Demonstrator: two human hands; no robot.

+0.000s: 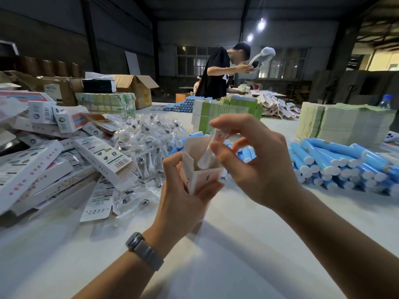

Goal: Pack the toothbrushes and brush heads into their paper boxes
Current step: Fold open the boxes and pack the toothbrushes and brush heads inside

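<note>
A: Paper box (199,178), top flaps open, upright in our left hand (180,197), fingers curled round it; our right hand (254,160) pinches a wrapped brush head (208,151), tip inside the mouth.

B: Progress? We judge little done: heaps of brush heads (146,139) and blue toothbrushes (336,158) lie unpacked on the table (216,244).

I see a white desk (237,244). The small box (199,180) in my view is pale pink and white outside with a dark mark, plain brown inside. The brush head (207,152) is clear and whitish. The toothbrushes (336,160) are light blue with white ends. The boxes (43,160) on the left are white with black barcodes and red print. The flat cartons (343,124) are pale green. My watch strap (146,253) is grey.
</note>
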